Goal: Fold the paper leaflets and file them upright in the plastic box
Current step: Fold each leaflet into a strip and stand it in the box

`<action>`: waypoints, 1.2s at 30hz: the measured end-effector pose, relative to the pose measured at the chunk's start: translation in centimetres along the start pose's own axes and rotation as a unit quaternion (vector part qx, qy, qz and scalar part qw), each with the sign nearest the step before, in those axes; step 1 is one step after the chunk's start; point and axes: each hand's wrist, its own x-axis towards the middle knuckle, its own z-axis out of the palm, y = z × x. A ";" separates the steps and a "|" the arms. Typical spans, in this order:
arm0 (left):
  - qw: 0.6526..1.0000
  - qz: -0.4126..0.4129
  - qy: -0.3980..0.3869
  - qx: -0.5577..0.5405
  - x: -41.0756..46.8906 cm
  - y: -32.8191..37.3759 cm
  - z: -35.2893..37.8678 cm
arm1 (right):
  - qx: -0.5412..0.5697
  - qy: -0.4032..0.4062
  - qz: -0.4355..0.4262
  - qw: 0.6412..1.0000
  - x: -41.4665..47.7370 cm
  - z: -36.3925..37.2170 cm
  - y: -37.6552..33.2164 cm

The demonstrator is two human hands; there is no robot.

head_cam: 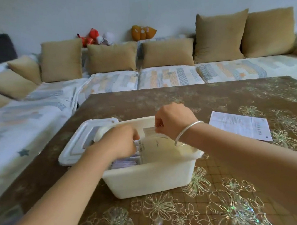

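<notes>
Your right hand (173, 120) pinches the top edge of a folded leaflet (159, 144) between thumb and fingertips. The leaflet stands upright inside the box (152, 177), directly below that hand, in the right part of the box. Your left hand (121, 141) is just left of the leaflet, with its fingers curled down into the box against the filed leaflets (125, 162); you cannot tell whether it grips any of them. The box sits on the tabletop (179, 97), and its lid (77, 145) lies flat, touching its far left corner. An unfolded sheet (239, 125) lies flat on the tabletop, right of your right wrist and apart from the box.
</notes>
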 end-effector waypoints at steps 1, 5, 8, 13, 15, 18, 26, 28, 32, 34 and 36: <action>1.000 0.000 -0.017 0.010 0.4 0.3 0.3 | -0.017 -0.012 0.002 1.000 0.4 0.2 -0.1; 0.994 -0.007 -0.089 0.066 0.6 0.2 0.4 | -0.086 -0.043 -0.012 0.995 2.0 1.3 -1.6; 0.993 0.000 -0.104 0.061 0.7 -0.2 0.8 | -0.129 -0.053 -0.036 0.990 2.4 2.4 -2.6; 0.992 -0.011 -0.119 0.026 0.8 -1.3 1.0 | -0.128 -0.054 -0.046 0.989 2.8 3.7 -3.5; 0.992 -0.009 -0.121 0.018 0.7 -1.7 0.8 | -0.108 -0.066 -0.049 0.991 3.2 4.1 -4.0; 0.993 -0.005 -0.118 0.008 0.6 -2.1 0.3 | -0.057 -0.097 -0.044 0.993 3.9 4.9 -4.6; 0.991 0.035 0.035 -0.123 -2.2 -1.3 -2.8 | 0.093 -0.127 -0.003 0.988 3.7 3.7 -3.2; 0.983 0.062 0.062 -0.161 -2.8 -0.3 -3.6 | 0.199 -0.136 0.026 0.970 3.2 1.7 -1.8; 0.973 0.082 0.107 -0.185 -3.1 2.7 -3.5 | 0.342 -0.127 0.054 0.929 1.2 -2.0 2.3; 0.966 0.098 0.130 -0.202 -3.0 4.8 -3.0 | 0.376 -0.056 0.083 0.921 -0.2 -3.1 5.7; 0.957 0.120 0.141 -0.222 -3.0 7.6 -1.9 | 0.374 0.047 0.137 0.916 -1.7 -3.1 10.4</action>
